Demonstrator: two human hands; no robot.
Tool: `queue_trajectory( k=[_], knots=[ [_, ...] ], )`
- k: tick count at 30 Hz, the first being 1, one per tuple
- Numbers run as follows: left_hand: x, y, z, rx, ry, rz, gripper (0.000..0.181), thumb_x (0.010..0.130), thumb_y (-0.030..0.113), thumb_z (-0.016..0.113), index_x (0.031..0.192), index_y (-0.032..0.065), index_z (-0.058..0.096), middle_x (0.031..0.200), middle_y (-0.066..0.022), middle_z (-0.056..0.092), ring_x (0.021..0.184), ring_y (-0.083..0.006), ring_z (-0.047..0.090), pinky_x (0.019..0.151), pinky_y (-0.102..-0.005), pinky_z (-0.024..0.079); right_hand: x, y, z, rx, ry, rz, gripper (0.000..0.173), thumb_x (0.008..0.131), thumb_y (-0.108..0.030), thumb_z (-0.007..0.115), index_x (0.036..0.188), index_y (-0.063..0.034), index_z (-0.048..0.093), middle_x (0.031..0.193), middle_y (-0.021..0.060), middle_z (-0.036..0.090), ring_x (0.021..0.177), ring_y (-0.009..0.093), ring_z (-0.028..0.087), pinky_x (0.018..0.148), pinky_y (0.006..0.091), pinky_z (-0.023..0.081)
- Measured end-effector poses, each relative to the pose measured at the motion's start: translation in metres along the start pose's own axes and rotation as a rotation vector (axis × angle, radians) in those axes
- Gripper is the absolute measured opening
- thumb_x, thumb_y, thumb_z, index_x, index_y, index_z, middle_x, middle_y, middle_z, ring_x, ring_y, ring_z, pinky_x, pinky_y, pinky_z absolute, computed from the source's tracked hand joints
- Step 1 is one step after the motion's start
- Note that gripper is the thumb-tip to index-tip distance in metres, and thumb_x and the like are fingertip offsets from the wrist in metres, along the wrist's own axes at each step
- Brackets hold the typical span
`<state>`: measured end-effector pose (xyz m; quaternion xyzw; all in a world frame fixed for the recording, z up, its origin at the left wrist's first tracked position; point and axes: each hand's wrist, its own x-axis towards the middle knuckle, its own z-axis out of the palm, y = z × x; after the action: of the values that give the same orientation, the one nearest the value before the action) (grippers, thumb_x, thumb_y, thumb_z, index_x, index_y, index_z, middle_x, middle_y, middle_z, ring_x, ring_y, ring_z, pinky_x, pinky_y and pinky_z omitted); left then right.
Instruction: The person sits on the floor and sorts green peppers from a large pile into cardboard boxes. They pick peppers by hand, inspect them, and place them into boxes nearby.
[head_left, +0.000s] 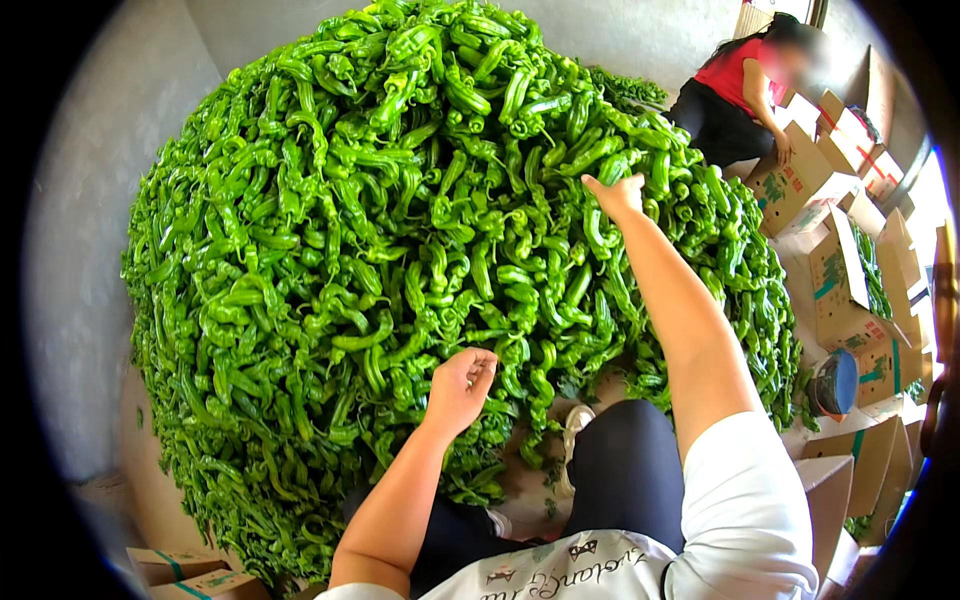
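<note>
A huge heap of long green peppers (360, 247) fills the space before me, higher than my knees. My left hand (459, 388) hovers at the near, lower side of the heap. Its fingers curl loosely toward the palm, and no pepper shows in it. Farther up and to the right, my right hand (619, 198) reaches onto the heap with thumb and fingers spread. A green pepper (615, 166) lies just beyond its fingertips; the fingers' undersides are hidden, and I see nothing held.
On the right, another person (739, 90) crouches with a hand on a cardboard carton (793, 180). Several open cartons line that side, one with peppers (870, 270) inside. A dark bucket (832, 384) stands near them. More cartons (210, 585) sit at lower left. A grey wall (112, 225) rises behind.
</note>
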<state>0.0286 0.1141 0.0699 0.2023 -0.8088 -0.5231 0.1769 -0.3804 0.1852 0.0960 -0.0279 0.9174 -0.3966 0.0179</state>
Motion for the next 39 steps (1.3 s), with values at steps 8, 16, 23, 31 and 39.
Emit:
queue_trajectory(
  k=[8,16,23,31,39],
  knots=[
    [0.031,-0.011,-0.026,0.321,0.143,0.176,0.051,0.079,0.010,0.071,0.124,0.0002,0.050,0.115,-0.0181,0.059,0.102,-0.0316,0.059,0.089,-0.0392,0.048,-0.115,0.026,0.026,0.383,-0.277,-0.032,0.045,0.085,-0.028,0.067,0.107,0.0035,0.043,0.087,0.0154,0.058,0.066,0.020,0.054,0.059,0.0360,0.048],
    [0.047,0.011,0.013,0.809,0.007,0.648,0.091,0.058,0.020,0.085,0.139,0.0161,0.042,0.145,-0.0106,0.039,0.140,-0.0316,0.030,0.112,-0.0551,0.022,-0.223,0.016,-0.038,-0.265,-1.125,-0.744,0.048,0.074,-0.029,0.066,0.102,0.0074,0.054,0.089,0.0267,0.063,0.086,0.041,0.063,0.077,0.0462,0.051],
    [0.053,-0.006,0.010,0.465,0.059,0.128,0.047,0.060,0.017,0.081,0.103,0.0077,0.063,0.082,-0.0077,0.068,0.072,-0.0240,0.066,0.075,-0.0344,0.052,-0.172,0.003,-0.009,0.199,-1.395,-0.619,0.047,0.093,-0.044,0.057,0.112,-0.0018,0.062,0.109,0.0151,0.065,0.098,0.027,0.062,0.086,0.0412,0.049],
    [0.069,-0.035,-0.014,-0.866,0.262,-0.487,0.031,0.073,0.001,0.075,0.102,-0.0003,0.065,0.095,-0.0085,0.068,0.086,-0.0178,0.064,0.081,-0.0318,0.049,0.016,0.053,0.021,-0.621,0.295,-0.977,0.033,0.078,-0.007,0.063,0.110,-0.0083,0.062,0.134,0.0121,0.047,0.132,0.030,0.034,0.111,0.0498,0.027],
    [0.064,-0.033,-0.027,-0.817,0.133,-0.394,0.032,0.072,-0.001,0.073,0.102,-0.0010,0.063,0.094,-0.0102,0.068,0.086,-0.0202,0.065,0.081,-0.0345,0.052,-0.092,0.008,-0.027,-0.131,-0.310,-0.799,0.036,0.092,-0.023,0.060,0.115,0.0002,0.046,0.097,0.0221,0.061,0.087,0.038,0.062,0.080,0.0462,0.051]
  ],
)
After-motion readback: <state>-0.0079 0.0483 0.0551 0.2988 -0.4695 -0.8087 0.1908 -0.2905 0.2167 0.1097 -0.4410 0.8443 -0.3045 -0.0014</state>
